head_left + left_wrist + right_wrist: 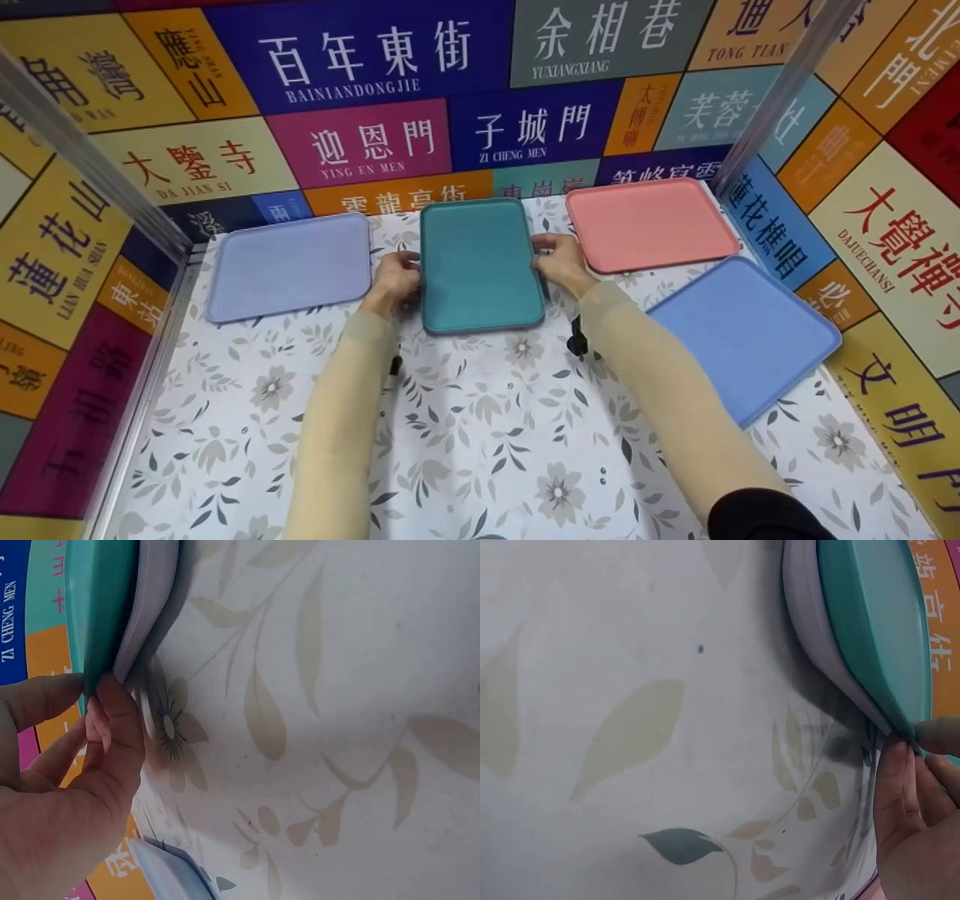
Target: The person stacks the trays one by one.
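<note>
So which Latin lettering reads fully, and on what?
"BAINIANDONGJIE": upper navy panel
"YING EN MEN": pink panel
"ZI CHENG MEN": lower navy panel
"YUXIANGXIANG": grey panel
"TONG TIAN": peach panel
"YING SHAN": orange panel
"DA JIAN SI": left cream panel
"LIAN HUA SHAN": yellow panel
"DAJUECHANSI": right cream panel
Others: blurred or cut off.
Trays: none.

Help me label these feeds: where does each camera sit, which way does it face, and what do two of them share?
Head: worn on the head, facing forward and down at the green tray; left hand, right hand and both sleeves show.
Left wrist: on that wrist, facing the left hand, which pinches the green tray's edge; no other hand shows.
Right wrist: on that wrist, facing the right hand pinching the opposite edge; only that hand shows.
Shared: both wrist views show a lilac tray under the green tray.
</note>
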Available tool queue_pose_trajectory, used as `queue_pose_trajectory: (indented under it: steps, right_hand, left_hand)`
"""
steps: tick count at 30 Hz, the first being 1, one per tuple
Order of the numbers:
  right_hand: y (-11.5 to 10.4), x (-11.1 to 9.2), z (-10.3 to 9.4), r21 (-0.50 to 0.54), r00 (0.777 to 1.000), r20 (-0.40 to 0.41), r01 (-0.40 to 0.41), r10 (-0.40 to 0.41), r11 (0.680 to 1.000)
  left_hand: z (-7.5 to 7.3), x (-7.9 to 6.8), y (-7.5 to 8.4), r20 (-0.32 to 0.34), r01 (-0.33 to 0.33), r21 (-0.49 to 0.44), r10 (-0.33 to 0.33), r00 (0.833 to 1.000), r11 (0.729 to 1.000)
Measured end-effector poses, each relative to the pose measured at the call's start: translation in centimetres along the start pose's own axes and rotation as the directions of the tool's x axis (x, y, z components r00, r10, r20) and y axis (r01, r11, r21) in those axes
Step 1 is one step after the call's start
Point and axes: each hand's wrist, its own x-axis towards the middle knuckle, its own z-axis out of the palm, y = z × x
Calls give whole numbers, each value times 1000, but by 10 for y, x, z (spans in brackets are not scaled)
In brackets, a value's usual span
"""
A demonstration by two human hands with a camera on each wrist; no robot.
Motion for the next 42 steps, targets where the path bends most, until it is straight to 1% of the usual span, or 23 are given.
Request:
queue_pose_trajectory:
  steps: [2, 4, 7, 9, 10, 12, 14, 16, 17, 20, 22, 24, 25, 27, 29, 32, 34, 35, 37, 39, 42]
  right_hand:
    - [-1, -1, 0, -25, 1000, -5, 18, -19, 1000]
    - [-1, -2, -1, -36, 1000, -1, 20, -21, 999]
    - [-1, -5, -2, -26, 1000, 22, -4, 4, 1000]
    - [0, -6, -2, -22, 999, 36, -24, 25, 999]
    - [0, -7, -2, -23, 999, 38, -31, 32, 999]
    - [0, -8, -2, -32, 999, 26, -35, 36, 999]
    - [-1, -9, -1, -58, 1000, 6, -22, 22, 998]
    - [-2, -10, 0, -100, 1000, -15, -9, 7, 995]
    - [-3, -11, 0, -118, 1000, -22, -7, 5, 993]
    - [-4, -13, 0, -169, 1000, -31, -8, 3, 986]
    - [-6, -16, -1, -180, 1000, -20, -18, 14, 984]
    - [-8, -19, -2, -170, 999, 8, -32, 34, 985]
    - [-10, -21, -3, -165, 999, 30, -40, 45, 985]
    - [-13, -25, -6, -148, 994, 79, -61, 73, 987]
    - [-16, -28, -11, -135, 987, 127, -78, 96, 988]
    - [-20, -34, -17, -129, 976, 188, -83, 106, 988]
    - [-21, -38, -21, -121, 970, 222, -75, 101, 990]
    - [-22, -39, -23, -114, 967, 234, -72, 98, 991]
    - [-23, -43, -27, -97, 963, 254, -68, 90, 993]
    - [-22, -46, -31, -87, 961, 262, -68, 89, 994]
    - [-20, -51, -38, -84, 961, 261, -76, 95, 994]
  left_hand:
    - [1, 1, 0, 3, 17, -17, -17, 1000, 1000]
    - [1, 2, 0, 6, 28, -20, -28, 1000, 999]
    - [2, 3, 0, 4, 45, -17, -45, 999, 999]
    - [2, 5, -1, -4, 50, 8, -50, 999, 999]
    - [2, 16, -11, -7, 28, 13, -28, 1000, 1000]
    - [3, 22, -12, -22, 26, 51, -25, 999, 998]
    - [4, 35, -19, -36, 30, 67, -27, 999, 997]
    - [6, 53, -29, -37, 44, 73, -41, 998, 996]
    - [7, 54, -25, -42, 71, 91, -68, 997, 993]
    - [11, 79, -41, -47, 75, 134, -69, 996, 988]
    - [12, 87, -45, -43, 76, 174, -69, 997, 982]
    - [12, 84, -42, -34, 66, 211, -60, 998, 975]
    - [11, 79, -37, -23, 68, 219, -64, 998, 973]
    - [9, 70, -31, -25, 33, 249, -28, 999, 968]
    - [8, 45, -12, -17, 8, 277, -4, 1000, 961]
    - [8, 10, 14, -25, -42, 354, 54, 998, 934]
    - [10, -12, 32, -13, -39, 393, 48, 999, 919]
    - [12, -17, 36, -17, -42, 413, 53, 998, 910]
    - [15, -22, 43, -20, -38, 432, 52, 998, 901]
    - [19, -24, 48, -19, -40, 448, 54, 998, 893]
    - [25, -28, 55, -7, -65, 467, 78, 997, 882]
